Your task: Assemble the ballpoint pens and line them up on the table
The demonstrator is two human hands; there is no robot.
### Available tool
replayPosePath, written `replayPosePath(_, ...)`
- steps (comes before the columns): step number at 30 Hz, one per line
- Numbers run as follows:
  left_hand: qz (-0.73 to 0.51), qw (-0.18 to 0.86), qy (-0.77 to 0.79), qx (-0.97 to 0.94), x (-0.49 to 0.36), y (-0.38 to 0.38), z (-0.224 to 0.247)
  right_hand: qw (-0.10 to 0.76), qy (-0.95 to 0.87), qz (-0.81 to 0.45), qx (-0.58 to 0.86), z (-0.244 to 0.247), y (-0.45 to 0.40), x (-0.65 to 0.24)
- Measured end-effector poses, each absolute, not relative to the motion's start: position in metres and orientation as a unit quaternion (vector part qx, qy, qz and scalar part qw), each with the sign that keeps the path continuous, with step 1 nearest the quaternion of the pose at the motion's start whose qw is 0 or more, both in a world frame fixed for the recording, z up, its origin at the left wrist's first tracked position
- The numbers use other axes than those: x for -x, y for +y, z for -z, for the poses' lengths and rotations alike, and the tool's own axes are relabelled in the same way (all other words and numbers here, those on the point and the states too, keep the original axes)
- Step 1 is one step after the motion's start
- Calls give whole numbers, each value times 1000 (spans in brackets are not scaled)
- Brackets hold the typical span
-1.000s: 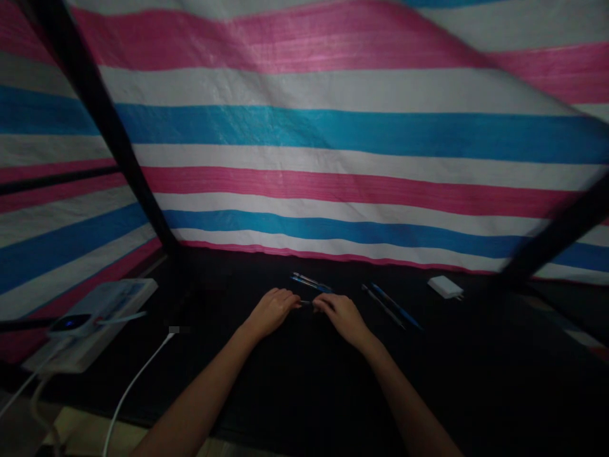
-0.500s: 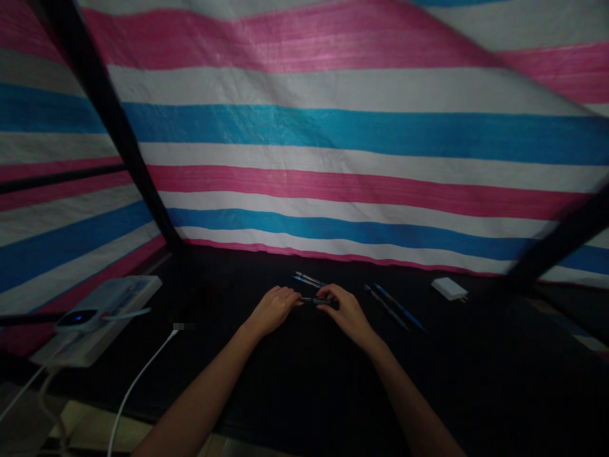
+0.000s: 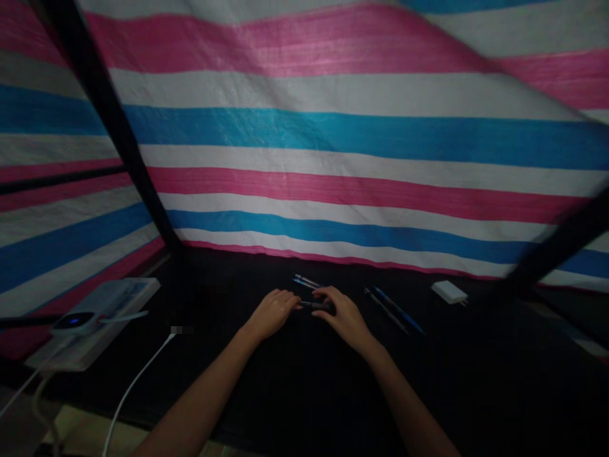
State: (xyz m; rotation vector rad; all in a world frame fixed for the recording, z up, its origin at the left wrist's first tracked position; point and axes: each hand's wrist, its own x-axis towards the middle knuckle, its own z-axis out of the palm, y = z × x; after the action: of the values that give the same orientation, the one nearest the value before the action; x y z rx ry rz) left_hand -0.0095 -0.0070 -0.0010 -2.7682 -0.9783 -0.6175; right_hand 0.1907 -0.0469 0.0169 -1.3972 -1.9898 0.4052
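A dark pen (image 3: 307,304) lies sideways between my hands, low over the black table. My left hand (image 3: 276,309) is closed on its left end, the fingers pressed together. On the other side, my right hand (image 3: 341,310) curls thumb and fingers round the pen's thicker black right end. Part of that end is hidden by the hand. Just beyond my right fingertips lie slim pens (image 3: 303,280), one with blue on it. To the right of my right hand rest a dark pen (image 3: 386,311) and a blue pen (image 3: 398,308), side by side and slanted.
A white charger plug (image 3: 449,292) sits at the back right of the black table (image 3: 295,393). At the left are a power strip (image 3: 137,293), a device with a lit display (image 3: 73,322) and a white cable (image 3: 136,381). Striped sheeting (image 3: 333,136) and dark poles (image 3: 102,120) surround the table.
My right hand has shifted slightly on the pen, and more of the pen's thick black end shows between its thumb and fingers. My left hand stays nearly in place.
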Motion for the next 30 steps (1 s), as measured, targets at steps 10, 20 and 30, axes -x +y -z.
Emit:
replayPosePath(10, 216, 74, -312, 922, 9, -7, 4, 303, -782, -122, 531, -17, -50, -186)
replayPosePath(20, 288, -207, -364, 861, 10, -7, -8, 301, -783, -81, 538, -13, -47, -188)
replayPosePath(30, 247, -74, -337, 905, 10, -7, -5, 211, -776, -117, 583, -16, -48, -190)
